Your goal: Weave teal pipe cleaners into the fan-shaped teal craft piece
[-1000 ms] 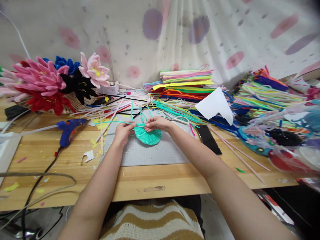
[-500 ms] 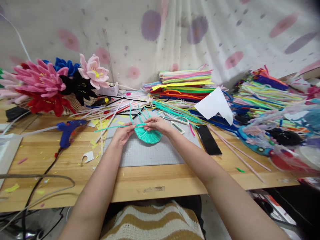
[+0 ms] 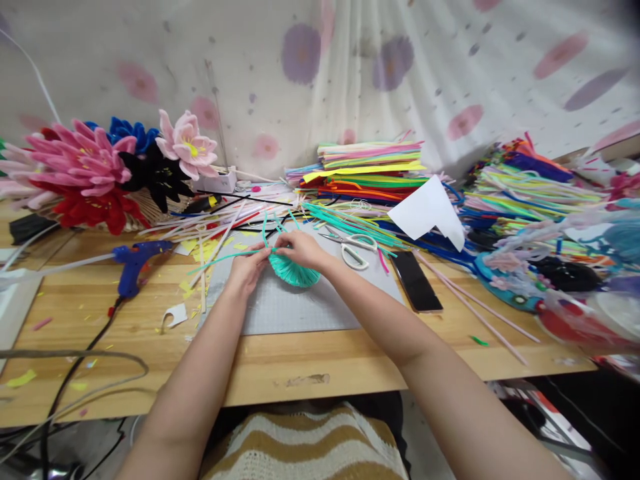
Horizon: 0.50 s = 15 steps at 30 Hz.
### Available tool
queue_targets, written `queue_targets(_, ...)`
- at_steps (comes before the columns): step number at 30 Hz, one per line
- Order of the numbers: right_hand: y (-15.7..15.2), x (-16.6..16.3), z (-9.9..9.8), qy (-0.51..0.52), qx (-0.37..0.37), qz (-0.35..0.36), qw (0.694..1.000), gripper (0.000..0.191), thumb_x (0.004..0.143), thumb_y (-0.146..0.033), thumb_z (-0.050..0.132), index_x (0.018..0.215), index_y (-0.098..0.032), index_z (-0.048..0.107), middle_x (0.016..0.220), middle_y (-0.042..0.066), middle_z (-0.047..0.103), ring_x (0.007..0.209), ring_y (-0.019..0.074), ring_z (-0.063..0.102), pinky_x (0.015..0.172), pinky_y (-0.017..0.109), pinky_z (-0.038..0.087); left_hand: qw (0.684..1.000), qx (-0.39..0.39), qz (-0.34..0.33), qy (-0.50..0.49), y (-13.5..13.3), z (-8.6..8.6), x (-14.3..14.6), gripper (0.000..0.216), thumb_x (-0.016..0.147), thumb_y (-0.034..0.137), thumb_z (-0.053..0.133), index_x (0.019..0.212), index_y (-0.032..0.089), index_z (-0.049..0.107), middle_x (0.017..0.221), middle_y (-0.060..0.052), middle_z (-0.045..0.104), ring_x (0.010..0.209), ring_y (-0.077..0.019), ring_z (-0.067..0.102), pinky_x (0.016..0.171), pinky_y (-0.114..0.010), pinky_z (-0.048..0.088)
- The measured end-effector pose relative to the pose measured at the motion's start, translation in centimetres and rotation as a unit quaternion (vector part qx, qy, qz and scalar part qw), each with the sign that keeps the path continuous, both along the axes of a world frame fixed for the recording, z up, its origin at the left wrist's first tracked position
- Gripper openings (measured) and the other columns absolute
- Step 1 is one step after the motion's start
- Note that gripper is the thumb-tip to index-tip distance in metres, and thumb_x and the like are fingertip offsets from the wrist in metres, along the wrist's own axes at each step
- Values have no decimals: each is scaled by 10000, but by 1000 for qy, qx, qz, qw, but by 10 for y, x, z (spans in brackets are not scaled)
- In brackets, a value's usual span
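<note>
Over the grey cutting mat [image 3: 300, 320], a fan-shaped turquoise pipe-cleaner piece [image 3: 296, 275] is held between both hands, its rounded edge facing me. Several loose turquoise ends stick up behind it. My left hand [image 3: 250, 265] pinches its upper left side, where a long turquoise pipe cleaner [image 3: 213, 260] runs out to the left. My right hand [image 3: 302, 251] is closed at the top edge, fingertips close to the left ones and partly hiding the piece. White-handled scissors [image 3: 354, 255] lie on the mat just right of my right hand.
A blue glue gun [image 3: 133, 263] with a cable lies at left, before pipe-cleaner flowers [image 3: 95, 167]. Pipe-cleaner bundles [image 3: 370, 167] are stacked at the back. White paper [image 3: 425, 210] and a black phone [image 3: 416, 281] lie right, beside pink pipe cleaners [image 3: 480, 310].
My right hand has shifted left along the top edge of the turquoise piece, closer to my left hand. The left hand keeps its pinch.
</note>
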State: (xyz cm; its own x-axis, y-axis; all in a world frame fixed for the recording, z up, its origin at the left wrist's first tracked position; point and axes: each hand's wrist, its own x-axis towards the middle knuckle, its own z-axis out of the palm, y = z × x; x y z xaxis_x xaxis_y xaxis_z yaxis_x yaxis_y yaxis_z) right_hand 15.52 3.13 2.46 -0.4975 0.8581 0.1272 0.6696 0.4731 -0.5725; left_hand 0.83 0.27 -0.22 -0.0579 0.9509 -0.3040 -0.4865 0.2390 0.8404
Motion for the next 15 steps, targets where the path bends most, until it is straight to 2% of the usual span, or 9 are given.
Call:
queue_targets(3, 3, -3, -4, 69, -37, -45, 996, 120, 748, -226, 559, 800, -132, 612, 760, 12, 621, 692, 85, 520, 650, 193, 362, 999, 7, 4, -44, 0, -1, 6, 124, 636, 183, 666, 715, 129, 586, 663, -14, 632, 607, -90, 585, 643, -211, 457)
queue_targets(6, 3, -2, -9, 108, -59, -70, 990, 107, 733, -221, 558, 775, -131, 597, 716, -1, 605, 642, 77, 516, 612, 187, 371, 999, -5, 20, -44, -2, -2, 11, 144, 653, 230, 661, 681, 138, 553, 635, -5, 617, 583, -85, 577, 608, -208, 452)
queue_targets(11, 3, -1, -14, 134, -75, -67, 986, 83, 693, -221, 580, 711, -140, 576, 641, -22, 565, 608, 81, 498, 590, 199, 367, 999, -11, 39, -4, -5, 1, 14, 243, 566, 247, 726, 647, 136, 525, 599, 0, 608, 544, -90, 568, 563, -216, 440)
queue_targets(15, 3, -3, -13, 215, -159, -42, 963, 64, 677, -189, 571, 668, -138, 534, 604, -40, 527, 589, 73, 484, 586, 198, 382, 999, -13, 36, 11, -5, 2, 14, 262, 538, 263, 742, 644, 128, 545, 584, -1, 606, 528, -91, 554, 538, -216, 429)
